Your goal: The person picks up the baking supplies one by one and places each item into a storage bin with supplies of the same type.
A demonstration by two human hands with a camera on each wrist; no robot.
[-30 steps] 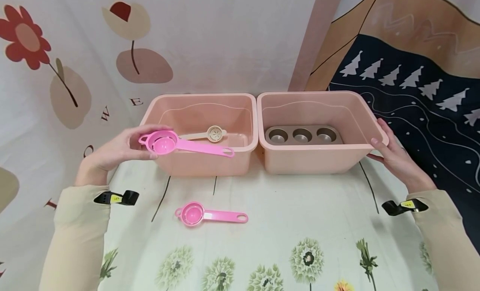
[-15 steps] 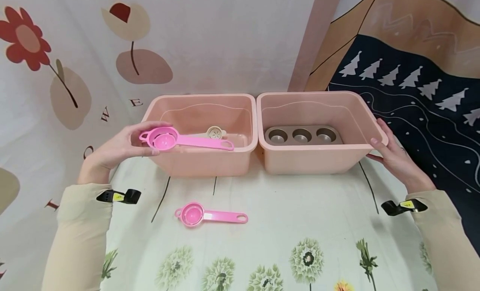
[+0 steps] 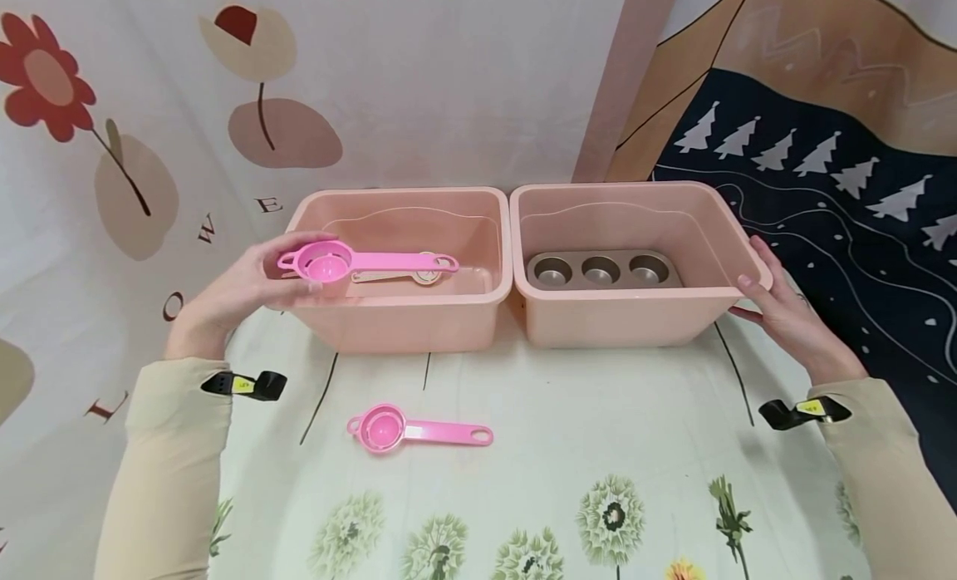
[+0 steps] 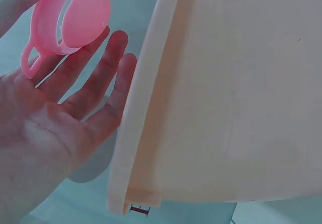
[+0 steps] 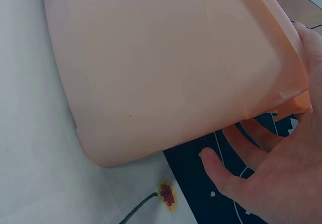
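Note:
My left hand [image 3: 239,289] pinches a pink egg separator [image 3: 374,262] by its cup end, over the left part of the left pink bin [image 3: 411,329]. Its handle points right, above the bin's opening. In the left wrist view the separator's cup [image 4: 88,17] shows between thumb and fingers, beside the bin's rim. Inside that bin lies a beige egg separator [image 3: 427,277], partly covered by the pink one. A second pink egg separator [image 3: 441,431] rests on the cloth in front. My right hand [image 3: 796,322] grips the right end of the right pink bin [image 3: 620,321].
A grey-brown muffin tin [image 3: 601,271] with round cups sits inside the right bin. Both bins stand side by side on a flower-printed tablecloth [image 3: 561,422], against a patterned hanging cloth [image 3: 449,90] at the back.
The left hand has raised the pink egg separator and shifted it slightly forward, further over the left bin. The right hand has stayed on its bin.

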